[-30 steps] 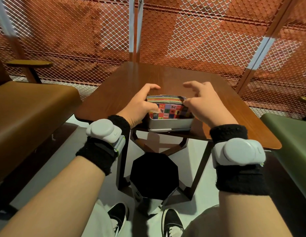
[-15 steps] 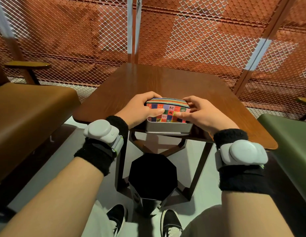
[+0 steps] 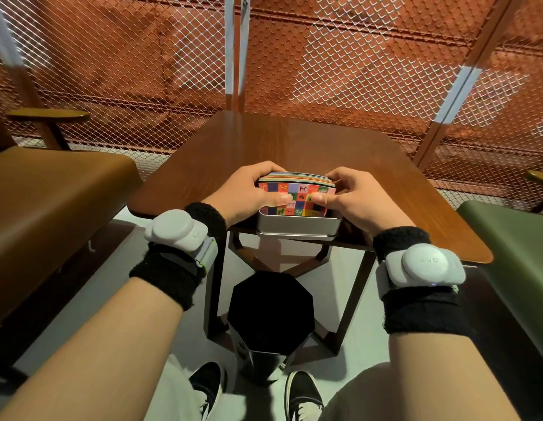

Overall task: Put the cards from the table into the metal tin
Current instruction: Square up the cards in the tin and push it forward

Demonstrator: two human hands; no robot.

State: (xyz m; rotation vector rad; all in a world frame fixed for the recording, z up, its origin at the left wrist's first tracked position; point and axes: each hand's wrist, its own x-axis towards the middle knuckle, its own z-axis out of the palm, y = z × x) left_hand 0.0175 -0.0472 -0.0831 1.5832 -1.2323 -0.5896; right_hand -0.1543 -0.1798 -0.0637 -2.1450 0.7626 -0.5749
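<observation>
**Both hands close in on the stack sitting proud of the tin**

Since a second ago the right hand [image 3: 352,202], which was lifted with its fingers loose above the stack, has come down onto the cards [image 3: 296,194], and the left hand [image 3: 249,192] has wrapped further round its end; over the last half second little has changed beyond a slight tightening.

Now the stack of cards stands in the metal tin [image 3: 297,226], its lower part inside the walls and its upper part well above the rim. The tin rests at the near edge of the table [image 3: 279,144], partly overhanging it. The stack's long axis runs left to right across the person, so each hand holds one short end. Both thumbs press on the near, patterned face, their tips almost touching at the middle, while the other fingers [image 3: 264,171] curl over the top and far side. The fingers are pinching the cards from both ends, not spread.

The stack lies directly between the hands and straight above the tin's opening, so the coming move looks like a plain downward press. Neither hand is nearer; they mirror each other. The risk, as I judge it, is the overhanging tin tipping towards the person if the push lands on the near edge.
</observation>
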